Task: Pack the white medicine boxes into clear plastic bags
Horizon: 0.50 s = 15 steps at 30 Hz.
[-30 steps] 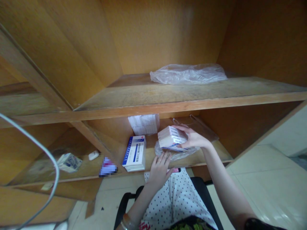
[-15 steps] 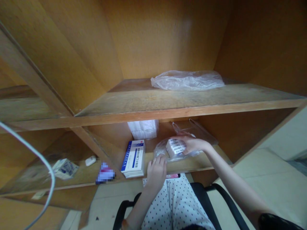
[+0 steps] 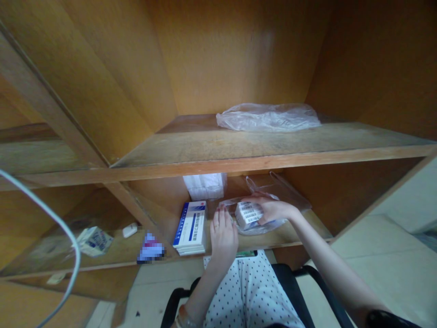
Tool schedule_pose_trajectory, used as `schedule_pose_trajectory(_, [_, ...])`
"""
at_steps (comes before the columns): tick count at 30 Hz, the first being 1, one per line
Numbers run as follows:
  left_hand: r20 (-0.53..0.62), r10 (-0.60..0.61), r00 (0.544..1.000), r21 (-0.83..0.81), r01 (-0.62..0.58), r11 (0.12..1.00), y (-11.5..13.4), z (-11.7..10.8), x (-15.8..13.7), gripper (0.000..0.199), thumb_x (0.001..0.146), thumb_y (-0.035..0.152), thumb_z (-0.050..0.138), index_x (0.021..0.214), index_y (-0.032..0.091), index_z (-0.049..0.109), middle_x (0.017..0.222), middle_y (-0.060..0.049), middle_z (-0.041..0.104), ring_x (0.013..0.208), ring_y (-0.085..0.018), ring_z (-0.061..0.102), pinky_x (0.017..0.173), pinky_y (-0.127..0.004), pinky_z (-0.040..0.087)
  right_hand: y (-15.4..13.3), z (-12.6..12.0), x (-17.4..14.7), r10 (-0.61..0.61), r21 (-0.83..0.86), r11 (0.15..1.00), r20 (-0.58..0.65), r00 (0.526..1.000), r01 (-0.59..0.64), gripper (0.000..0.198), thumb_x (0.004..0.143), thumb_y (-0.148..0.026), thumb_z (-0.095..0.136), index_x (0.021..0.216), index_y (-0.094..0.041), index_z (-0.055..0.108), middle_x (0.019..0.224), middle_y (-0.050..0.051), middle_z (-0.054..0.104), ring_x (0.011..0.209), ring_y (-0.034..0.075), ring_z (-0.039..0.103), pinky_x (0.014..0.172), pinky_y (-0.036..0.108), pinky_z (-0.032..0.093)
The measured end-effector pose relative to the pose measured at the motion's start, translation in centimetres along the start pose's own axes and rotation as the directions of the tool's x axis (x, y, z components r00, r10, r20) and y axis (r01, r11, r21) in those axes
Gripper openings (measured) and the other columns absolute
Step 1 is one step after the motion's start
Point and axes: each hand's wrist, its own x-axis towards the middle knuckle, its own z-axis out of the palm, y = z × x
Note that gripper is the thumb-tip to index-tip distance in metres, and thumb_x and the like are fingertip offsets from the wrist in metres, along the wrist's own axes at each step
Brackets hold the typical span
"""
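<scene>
My right hand [image 3: 273, 210] grips a stack of small white boxes [image 3: 248, 214] with barcodes and holds it inside a clear plastic bag [image 3: 254, 228] on the lower shelf [image 3: 297, 232]. My left hand [image 3: 223, 230] lies flat, fingers apart, at the bag's left edge, touching the plastic. Just left of that hand stands a pile of white-and-blue boxes [image 3: 191, 228].
A white packet [image 3: 205, 186] sits at the back of the lower shelf. Another crumpled clear bag [image 3: 268, 117] lies on the upper shelf [image 3: 239, 161]. The left compartment holds a crumpled blue-white carton [image 3: 93, 240] and a small white object [image 3: 129, 230]. A white cable [image 3: 51, 228] hangs left. A black chair [image 3: 297, 284] is below.
My right hand has lowered the stack of boxes from above the bag down into it. My left hand has slid up to the bag's left edge.
</scene>
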Motion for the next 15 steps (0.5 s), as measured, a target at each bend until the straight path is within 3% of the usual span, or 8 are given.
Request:
schedule_pose_trajectory(7, [-0.076,0.201,0.977,-0.212,-0.213,0.954,0.3,-1.6,-0.2,0.043,0.09,0.013,0.035,0.132,0.012,0.043,0.131,-0.015,0.051,0.122,-0.023,0.046,0.099,-0.038,0.04,-0.4,0.6,0.9,0.077,-0.081,0.993,-0.119,0.99,-0.087,0.078,0.056,-0.026,0.071,0.131,-0.027,0.05,0.125,0.006,0.055,0.117,0.028,0.047,0.101,0.039,0.033])
schedule_pose_trajectory(11, [-0.091,0.198,0.976,-0.242,-0.214,0.946,0.5,-2.1,0.0,0.042,0.091,0.013,0.035,0.132,0.013,0.043,0.13,-0.014,0.051,0.121,-0.02,0.047,0.097,-0.034,0.04,-0.6,1.3,1.1,0.079,-0.081,0.992,-0.193,0.978,-0.096,0.073,0.06,-0.029,0.07,0.13,-0.028,0.05,0.126,0.007,0.055,0.12,0.028,0.045,0.104,0.042,0.027])
schedule_pose_trajectory(15, [-0.07,0.207,0.976,-0.217,-0.218,0.952,0.4,-2.7,0.4,0.037,0.091,0.017,0.039,0.127,0.017,0.049,0.127,-0.01,0.055,0.115,-0.02,0.052,0.093,-0.035,0.04,0.7,1.1,-0.5,0.184,-0.098,0.971,-0.278,0.943,-0.218,0.079,0.063,-0.035,0.071,0.136,-0.029,0.043,0.138,0.009,0.045,0.128,0.034,0.035,0.106,0.05,0.02])
